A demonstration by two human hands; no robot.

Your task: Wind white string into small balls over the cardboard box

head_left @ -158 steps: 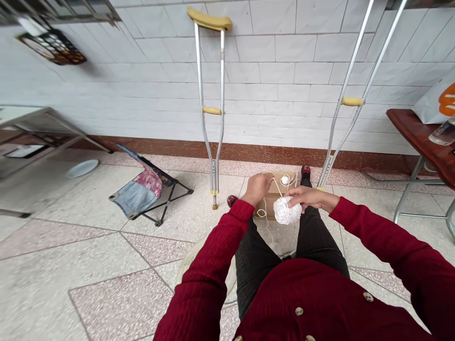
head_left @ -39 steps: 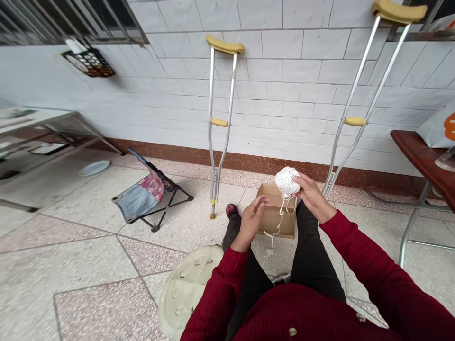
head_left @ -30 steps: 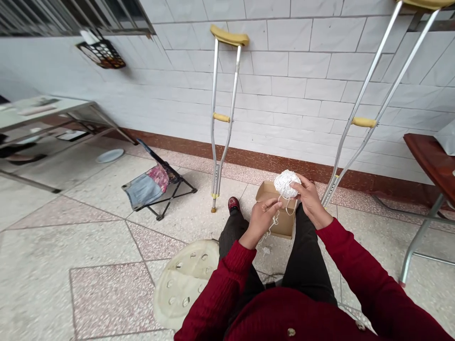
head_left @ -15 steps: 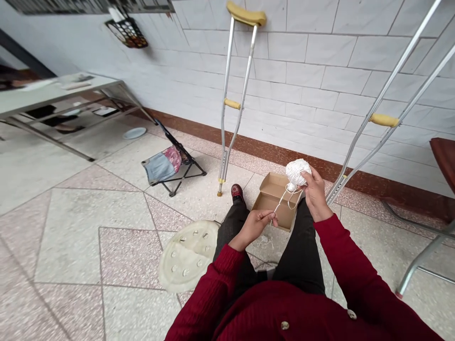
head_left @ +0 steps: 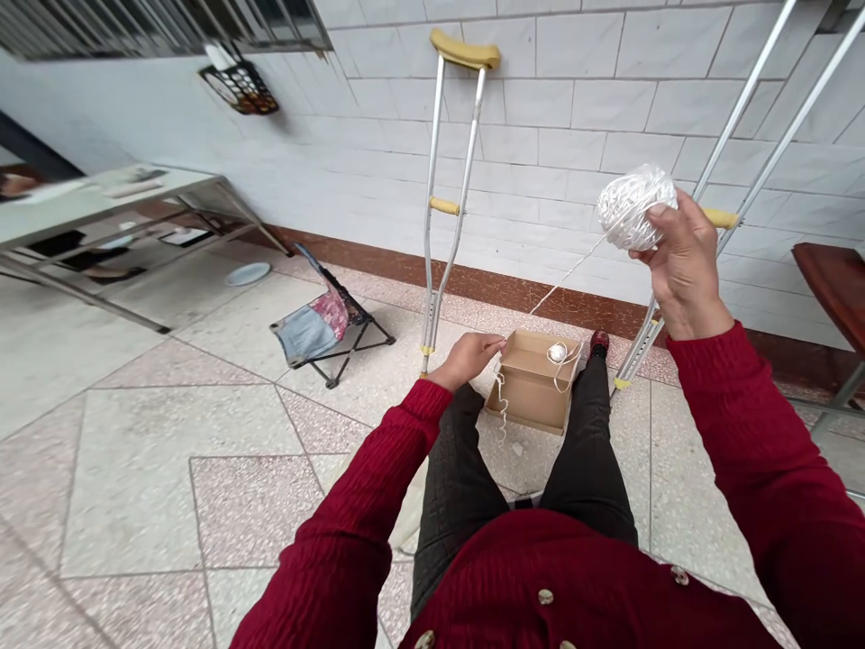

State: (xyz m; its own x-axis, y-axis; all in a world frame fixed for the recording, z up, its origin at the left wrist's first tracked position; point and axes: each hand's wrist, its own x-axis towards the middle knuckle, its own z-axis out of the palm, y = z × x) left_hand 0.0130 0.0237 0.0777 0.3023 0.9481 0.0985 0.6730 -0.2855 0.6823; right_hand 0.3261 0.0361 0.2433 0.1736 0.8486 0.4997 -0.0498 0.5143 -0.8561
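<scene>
My right hand (head_left: 686, 261), raised at the right, grips a ball of white yarn (head_left: 635, 207). From it a strand of yarn (head_left: 571, 273) runs taut, down and left, to my left hand (head_left: 471, 358), whose fingers are pinched on it. A loose, kinked yarn end (head_left: 501, 397) dangles below the left fingers. Between my legs an open cardboard box (head_left: 531, 397) lies on the floor. In front of or over the box a small white ball (head_left: 558, 352) shows, with loops of yarn around it; whether it hangs or rests there I cannot tell.
One crutch (head_left: 444, 205) leans on the tiled wall at centre, another crutch (head_left: 720, 218) behind my right hand. A folding stool (head_left: 314, 329) and a blue plate (head_left: 248, 274) sit to the left. Further left is a table (head_left: 114, 203); a brown wooden seat (head_left: 834, 288) stands at right.
My right hand has lifted the yarn ball up and to the right. My left hand has moved up and slightly left, and the strand between them is longer and taut.
</scene>
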